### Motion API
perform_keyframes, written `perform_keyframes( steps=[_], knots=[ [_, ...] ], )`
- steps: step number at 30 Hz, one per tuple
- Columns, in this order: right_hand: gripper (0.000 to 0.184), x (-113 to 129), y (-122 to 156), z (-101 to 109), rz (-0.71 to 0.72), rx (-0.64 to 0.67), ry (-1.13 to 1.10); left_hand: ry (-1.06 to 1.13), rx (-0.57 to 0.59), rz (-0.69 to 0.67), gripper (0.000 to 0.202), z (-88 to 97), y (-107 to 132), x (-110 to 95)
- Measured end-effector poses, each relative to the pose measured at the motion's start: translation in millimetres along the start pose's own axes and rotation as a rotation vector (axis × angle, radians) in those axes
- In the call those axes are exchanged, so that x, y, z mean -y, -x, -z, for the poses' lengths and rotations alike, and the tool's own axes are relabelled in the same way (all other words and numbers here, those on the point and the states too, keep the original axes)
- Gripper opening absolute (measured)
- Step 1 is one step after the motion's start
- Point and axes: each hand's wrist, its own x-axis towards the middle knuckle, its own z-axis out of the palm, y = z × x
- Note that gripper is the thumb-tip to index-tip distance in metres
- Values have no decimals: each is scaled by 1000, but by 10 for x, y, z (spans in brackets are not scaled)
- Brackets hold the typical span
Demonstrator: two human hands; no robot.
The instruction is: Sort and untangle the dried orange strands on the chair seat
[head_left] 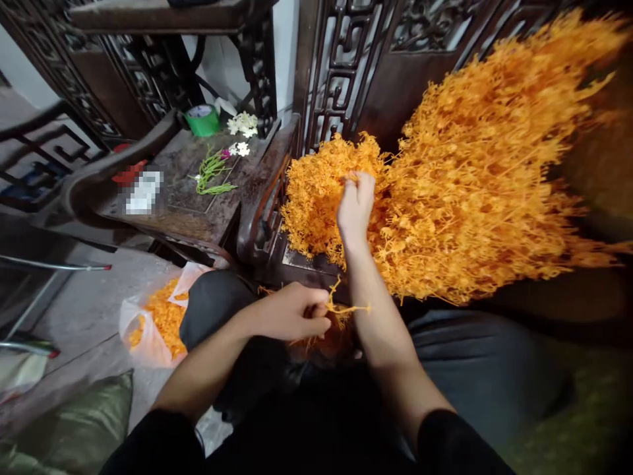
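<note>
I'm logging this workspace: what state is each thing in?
Left hand: closed on orange sprig
Orange sprig: held, end protruding
Right hand: at orange heap, grip unclear
Orange heap: piled up
Larger orange bunch: bushy, beside heap
Plastic bag: open, holding orange pieces
Green tape roll: lying flat
Green stems: unheld
White flowers: unheld

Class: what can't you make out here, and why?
Head view:
What the right hand pinches, if anything: lost against the orange heap.
Pale item on the table: blurred by pixelation.
Right side of the plastic bag: hidden behind the left knee.
Dark object on the ledge: cut off by top edge.
</note>
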Motion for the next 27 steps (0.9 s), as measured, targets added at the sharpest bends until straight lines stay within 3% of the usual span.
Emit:
perform_keyframes(
  steps=[1,3,5,7,9,11,13,15,17,19,21,23,25,27],
  knots=[
    [54,-12,-156,-76,-51,-82,137,-51,-11,-67,21,-36,-13,-3],
    [57,-45,-378,-219,-87,-85,365,-95,-19,-204,12,-97,-32,-7],
    [70,-89,-476,-335,-75,89,524,-110,-27,-328,2,-123,-41,-4],
    [83,-121,-494,-398,-87,247,601,-123,-42,-401,16,-108,-43,9],
    [89,-104,-490,-377,-98,283,610,-164,-60,-426,26,-74,-45,38],
    [93,-17,-502,-238,-56,214,590,-218,-53,-418,28,-67,-57,92],
    [96,128,-537,41,39,120,556,-240,-20,-395,26,-133,-87,183],
    [93,290,-581,447,159,58,519,-204,-16,-348,22,-289,-133,310],
    [84,402,-613,928,280,41,496,-51,-112,-278,20,-503,-187,452],
    [73,394,-611,1405,348,48,495,153,-240,-222,31,-704,-243,575],
    [63,229,-557,1808,328,81,542,277,-301,-209,45,-821,-309,646],
    [59,-61,-446,2100,215,165,653,252,-301,-217,51,-824,-401,641],
    [56,-380,-298,2284,78,270,763,184,-308,-222,49,-739,-541,543],
    [48,-626,-157,2391,42,283,791,113,-324,-227,41,-624,-741,347]
  ],
)
